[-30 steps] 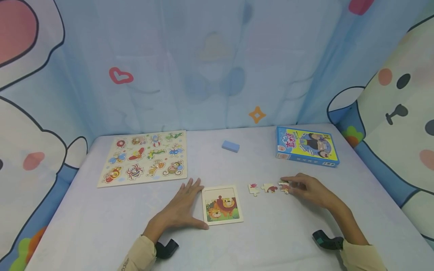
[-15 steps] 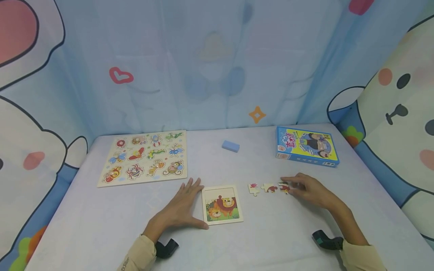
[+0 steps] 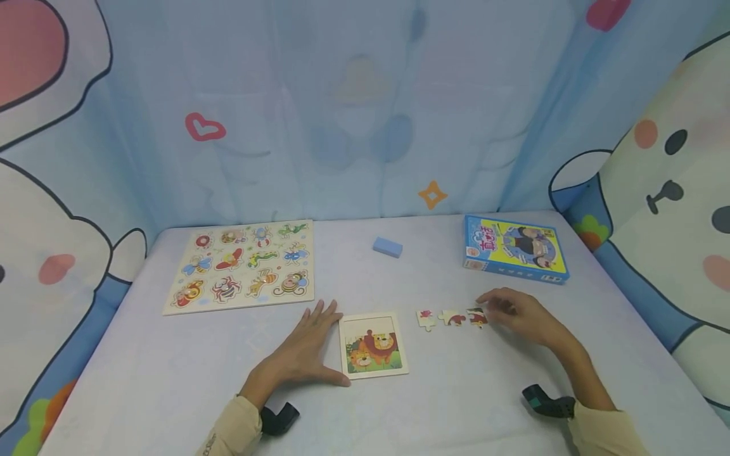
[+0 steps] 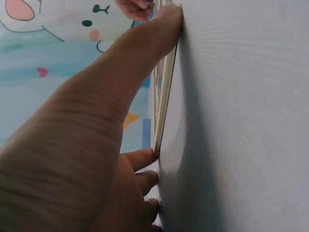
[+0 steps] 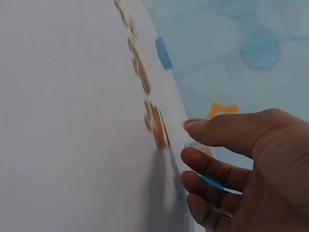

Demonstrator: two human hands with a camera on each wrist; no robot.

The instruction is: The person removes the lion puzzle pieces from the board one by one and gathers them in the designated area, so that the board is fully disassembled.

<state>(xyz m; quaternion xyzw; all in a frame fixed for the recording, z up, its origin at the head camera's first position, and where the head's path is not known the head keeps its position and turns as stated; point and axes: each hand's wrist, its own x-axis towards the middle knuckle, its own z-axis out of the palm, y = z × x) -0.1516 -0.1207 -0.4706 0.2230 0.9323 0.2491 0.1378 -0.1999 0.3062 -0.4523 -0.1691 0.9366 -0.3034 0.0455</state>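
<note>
My left hand (image 3: pixel 304 347) lies on the table with fingers spread and straight. Its thumb and index fingertip touch the two left corners of a small wooden jigsaw tray (image 3: pixel 375 375), whose picture shows two lions; the upper strip of its recess is bare. To the right, three loose jigsaw pieces lie in a row: a pale one with a pink print (image 3: pixel 426 319), one with a brown print (image 3: pixel 453 318) and a darker brown one (image 3: pixel 477 317). Beside that last piece hovers my right hand (image 3: pixel 518 318), fingers loosely bent, thumb and fingertips apart and holding nothing in the right wrist view.
A wooden insect puzzle board (image 3: pixel 242 266) lies at the back left. Toward the back middle sits a small blue block (image 3: pixel 388 247). A blue and yellow box (image 3: pixel 516 248) occupies the back right. Behind the table hangs a printed blue curtain (image 3: pixel 365 114).
My right hand has let go of the rightmost jigsaw piece and lifted slightly off it. That piece was turned a little and now lies in line with the others. The left hand has stayed put.
</note>
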